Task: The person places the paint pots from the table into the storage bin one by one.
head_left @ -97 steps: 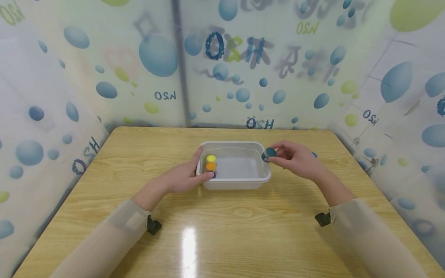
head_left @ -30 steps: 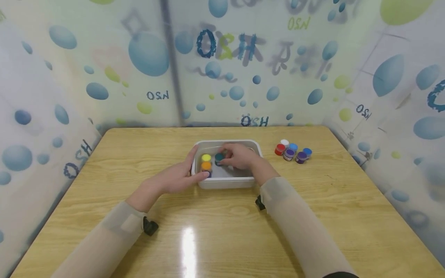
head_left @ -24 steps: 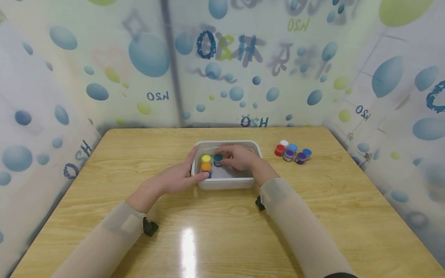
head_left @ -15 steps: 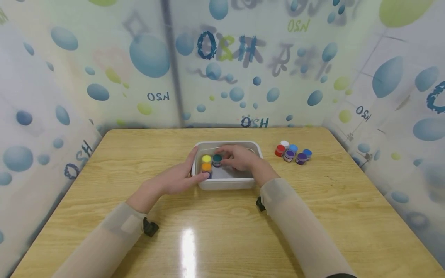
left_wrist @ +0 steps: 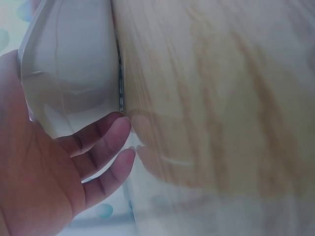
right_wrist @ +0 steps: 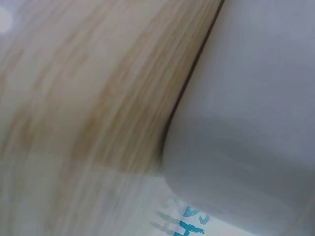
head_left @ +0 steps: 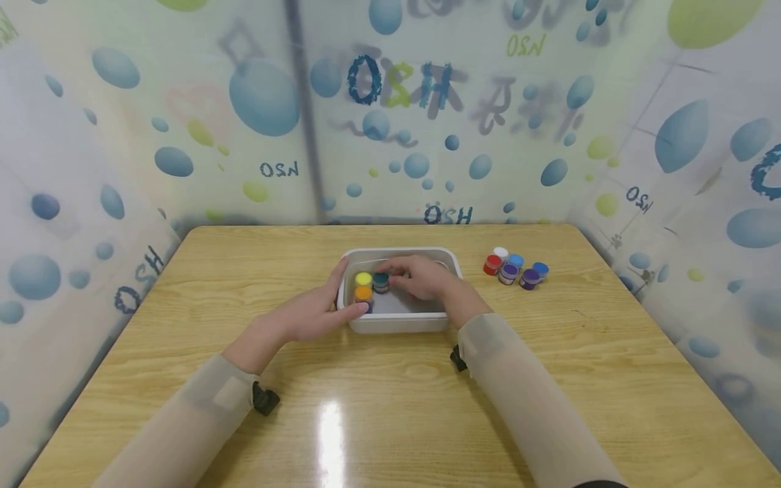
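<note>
My left hand (head_left: 314, 312) grips the left end of a white plastic tub (head_left: 399, 324), thumb over the rim; the left wrist view shows its other fingers bent against the tub's outside (left_wrist: 74, 64). Reaching into the tub, my right hand (head_left: 421, 276) has thumb and index finger at a small paint jar with a dark teal lid (head_left: 381, 278). Left of that jar stand a yellow-lidded jar (head_left: 363, 278) and an orange-lidded jar (head_left: 363, 293). A purple jar (head_left: 369, 307) shows partly behind my left thumb. In the right wrist view the tub's wall (right_wrist: 246, 123) hides the right hand.
Right of the tub, several more jars stand grouped on the wooden table (head_left: 390, 400): white (head_left: 500, 253), red (head_left: 492, 265), blue (head_left: 515, 261) and purple (head_left: 529, 278) among them. A patterned wall covering (head_left: 390, 169) rises behind the table's far edge.
My right hand has carried the teal jar from above the tub's right rim down into its left part, then shifted it slightly left beside the yellow jar. The left hand keeps its hold.
</note>
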### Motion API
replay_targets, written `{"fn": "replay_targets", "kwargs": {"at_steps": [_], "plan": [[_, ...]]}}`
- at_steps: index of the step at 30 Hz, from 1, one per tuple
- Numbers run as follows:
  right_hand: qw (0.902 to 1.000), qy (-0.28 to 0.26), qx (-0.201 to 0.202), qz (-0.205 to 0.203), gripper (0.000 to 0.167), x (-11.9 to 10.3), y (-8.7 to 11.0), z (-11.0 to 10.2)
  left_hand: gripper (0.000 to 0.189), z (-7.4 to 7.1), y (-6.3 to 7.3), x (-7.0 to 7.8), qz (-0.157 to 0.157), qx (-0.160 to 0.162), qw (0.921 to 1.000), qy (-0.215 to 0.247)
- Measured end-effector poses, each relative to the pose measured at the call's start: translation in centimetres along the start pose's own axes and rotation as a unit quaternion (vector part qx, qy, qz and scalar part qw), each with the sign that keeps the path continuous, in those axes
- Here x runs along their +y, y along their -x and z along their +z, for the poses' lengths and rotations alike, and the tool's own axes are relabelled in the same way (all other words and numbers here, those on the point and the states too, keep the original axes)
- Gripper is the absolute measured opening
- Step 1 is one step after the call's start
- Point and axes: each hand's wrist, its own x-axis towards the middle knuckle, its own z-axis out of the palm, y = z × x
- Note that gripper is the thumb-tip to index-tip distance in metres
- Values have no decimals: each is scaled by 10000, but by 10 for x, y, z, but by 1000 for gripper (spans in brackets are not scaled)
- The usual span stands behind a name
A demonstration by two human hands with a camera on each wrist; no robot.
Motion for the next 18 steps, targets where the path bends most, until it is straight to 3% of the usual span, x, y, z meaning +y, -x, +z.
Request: {"fn": "replay_targets", "kwargs": {"at_steps": [18], "plan": [[9997, -151, 177, 35, 35, -1, 1, 0, 115, -2, 0, 3, -26, 10, 10000, -46]]}}
